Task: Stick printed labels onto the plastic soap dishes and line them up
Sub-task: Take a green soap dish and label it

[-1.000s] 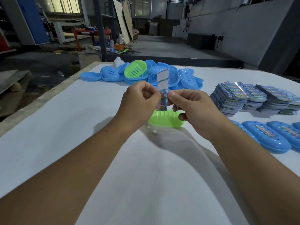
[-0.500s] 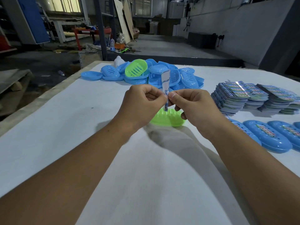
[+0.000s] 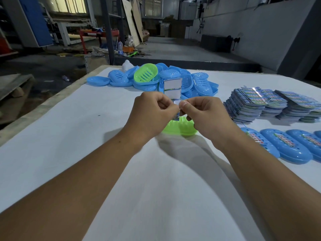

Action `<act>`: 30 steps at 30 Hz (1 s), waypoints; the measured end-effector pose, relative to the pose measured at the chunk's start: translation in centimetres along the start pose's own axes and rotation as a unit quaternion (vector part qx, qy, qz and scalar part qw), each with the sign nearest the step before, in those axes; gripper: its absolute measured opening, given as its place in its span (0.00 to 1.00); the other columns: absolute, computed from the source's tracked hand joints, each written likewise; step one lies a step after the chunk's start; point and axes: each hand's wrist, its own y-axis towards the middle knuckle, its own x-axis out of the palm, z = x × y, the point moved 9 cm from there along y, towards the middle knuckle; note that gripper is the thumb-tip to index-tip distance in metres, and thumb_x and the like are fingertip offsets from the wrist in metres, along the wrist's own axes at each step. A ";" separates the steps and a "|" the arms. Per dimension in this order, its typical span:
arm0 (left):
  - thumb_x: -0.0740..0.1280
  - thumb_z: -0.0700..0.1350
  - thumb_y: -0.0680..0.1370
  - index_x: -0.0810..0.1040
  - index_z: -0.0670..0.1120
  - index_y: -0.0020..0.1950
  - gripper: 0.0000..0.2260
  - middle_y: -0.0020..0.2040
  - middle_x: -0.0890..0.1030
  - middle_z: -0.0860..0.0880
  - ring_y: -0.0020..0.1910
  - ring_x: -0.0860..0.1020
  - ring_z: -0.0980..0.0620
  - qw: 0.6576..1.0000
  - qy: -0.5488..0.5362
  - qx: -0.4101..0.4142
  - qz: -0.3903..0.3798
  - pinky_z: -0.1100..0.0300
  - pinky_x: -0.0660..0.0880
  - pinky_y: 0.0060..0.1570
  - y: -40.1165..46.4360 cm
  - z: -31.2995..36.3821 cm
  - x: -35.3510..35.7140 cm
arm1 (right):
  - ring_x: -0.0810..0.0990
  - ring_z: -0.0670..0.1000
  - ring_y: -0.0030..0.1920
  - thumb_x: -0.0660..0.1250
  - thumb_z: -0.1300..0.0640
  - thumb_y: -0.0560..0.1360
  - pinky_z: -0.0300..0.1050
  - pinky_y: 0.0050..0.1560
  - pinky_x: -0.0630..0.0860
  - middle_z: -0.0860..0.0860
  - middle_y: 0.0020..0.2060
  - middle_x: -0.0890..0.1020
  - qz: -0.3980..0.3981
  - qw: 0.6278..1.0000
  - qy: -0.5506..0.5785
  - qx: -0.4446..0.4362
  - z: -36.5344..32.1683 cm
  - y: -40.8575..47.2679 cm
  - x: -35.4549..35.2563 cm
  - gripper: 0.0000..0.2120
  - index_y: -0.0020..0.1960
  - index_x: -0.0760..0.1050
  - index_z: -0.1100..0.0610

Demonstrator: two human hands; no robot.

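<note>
Both hands meet above the middle of the table point(image 3: 69, 136). My left hand point(image 3: 149, 113) and my right hand point(image 3: 206, 113) pinch a printed label strip point(image 3: 172, 88) between thumbs and fingers; its white backing stands upright above them, facing me. A green soap dish point(image 3: 180, 128) lies on the table right under the hands, partly hidden by them. At the right edge lies a row of blue soap dishes point(image 3: 284, 146) with labels stuck on. A pile of blue dishes point(image 3: 199, 82) with one green dish point(image 3: 145, 73) sits at the far side.
Stacks of printed labels point(image 3: 260, 103) stand at the right, beyond the labelled row. A white bottle point(image 3: 127, 65) pokes up behind the far pile. The table's left edge point(image 3: 52, 101) drops to a cluttered workshop floor.
The label strip has turned in my fingers, from edge-on to its white back facing me. The hands stay together over the green dish.
</note>
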 end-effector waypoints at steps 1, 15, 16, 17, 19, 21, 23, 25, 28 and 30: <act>0.70 0.52 0.66 0.82 0.51 0.35 0.06 0.30 0.82 0.60 0.31 0.80 0.63 1.000 0.006 -0.001 0.001 0.70 0.75 0.33 0.0 -0.1 -0.1 | 0.71 0.48 0.33 0.68 0.54 0.80 0.43 0.34 0.67 0.64 0.38 0.82 0.007 1.000 -0.011 -0.002 0.0 0.0 -0.1 0.14 0.39 0.82 0.59; 0.68 0.51 0.70 0.76 0.49 0.32 0.09 0.28 0.77 0.55 0.31 0.75 0.57 0.990 0.134 -0.020 0.027 0.62 0.67 0.32 1.4 -2.1 -2.4 | 0.79 0.54 0.42 0.60 0.51 0.82 0.49 0.44 0.75 0.49 0.39 0.82 0.102 0.959 -0.263 -0.024 0.1 0.7 -3.4 0.13 0.42 0.77 0.52; 0.68 0.50 0.70 0.74 0.49 0.32 0.09 0.29 0.77 0.55 0.32 0.74 0.56 0.989 0.144 -0.021 0.028 0.60 0.67 0.33 1.5 -2.1 -2.5 | 0.79 0.55 0.42 0.60 0.51 0.82 0.49 0.45 0.75 0.49 0.39 0.83 0.102 0.959 -0.264 -0.022 0.1 0.6 -3.4 0.13 0.42 0.77 0.52; 0.67 0.51 0.70 0.73 0.48 0.32 0.10 0.29 0.76 0.54 0.33 0.74 0.55 0.988 0.151 -0.023 0.024 0.59 0.68 0.34 1.5 -2.2 -2.5 | 0.79 0.55 0.43 0.60 0.51 0.82 0.50 0.46 0.76 0.50 0.39 0.83 0.100 0.958 -0.268 -0.020 0.1 0.6 -3.3 0.13 0.42 0.77 0.52; 0.65 0.51 0.69 0.73 0.48 0.33 0.09 0.31 0.77 0.53 0.36 0.75 0.52 0.986 0.166 -0.027 0.009 0.57 0.71 0.36 1.5 -2.3 -2.3 | 0.79 0.57 0.44 0.59 0.50 0.82 0.52 0.48 0.77 0.51 0.41 0.83 0.096 0.955 -0.281 -0.012 0.2 0.6 -2.9 0.13 0.42 0.77 0.53; 0.63 0.52 0.69 0.74 0.47 0.35 0.10 0.32 0.78 0.53 0.37 0.76 0.51 0.983 0.182 -0.030 -0.002 0.55 0.73 0.38 1.4 -2.4 -2.1 | 0.78 0.58 0.44 0.59 0.51 0.82 0.53 0.48 0.77 0.52 0.41 0.82 0.099 0.952 -0.290 -0.009 0.3 0.6 -2.9 0.14 0.43 0.78 0.55; 0.62 0.52 0.70 0.73 0.45 0.35 0.11 0.32 0.77 0.52 0.37 0.75 0.50 0.983 0.181 -0.040 0.001 0.56 0.72 0.36 1.6 -2.6 -2.4 | 0.78 0.59 0.43 0.58 0.52 0.81 0.53 0.46 0.77 0.54 0.39 0.82 0.113 0.949 -0.293 -0.007 0.3 0.6 -3.4 0.15 0.42 0.78 0.58; 0.63 0.51 0.71 0.72 0.46 0.33 0.11 0.31 0.75 0.52 0.34 0.74 0.52 0.983 0.171 -0.056 0.019 0.56 0.68 0.33 1.9 -3.0 -3.3 | 0.77 0.58 0.39 0.59 0.53 0.81 0.50 0.40 0.73 0.55 0.35 0.81 0.125 0.950 -0.286 -0.001 0.4 0.8 -4.1 0.16 0.40 0.78 0.60; 0.64 0.51 0.72 0.71 0.48 0.33 0.11 0.29 0.74 0.54 0.32 0.72 0.56 0.983 0.156 -0.074 0.069 0.58 0.65 0.32 2.2 -3.4 -5.2 | 0.70 0.52 0.32 0.63 0.54 0.79 0.46 0.33 0.66 0.64 0.33 0.78 0.099 0.973 -0.206 0.020 0.7 0.7 -3.5 0.17 0.40 0.78 0.66; 0.66 0.51 0.73 0.73 0.49 0.33 0.10 0.29 0.75 0.55 0.32 0.73 0.56 0.982 0.136 -0.082 0.104 0.59 0.66 0.33 2.2 -3.4 -6.5 | 0.69 0.51 0.30 0.65 0.56 0.77 0.45 0.31 0.68 0.64 0.32 0.78 0.059 0.989 -0.133 0.039 0.8 0.4 -1.8 0.15 0.40 0.79 0.68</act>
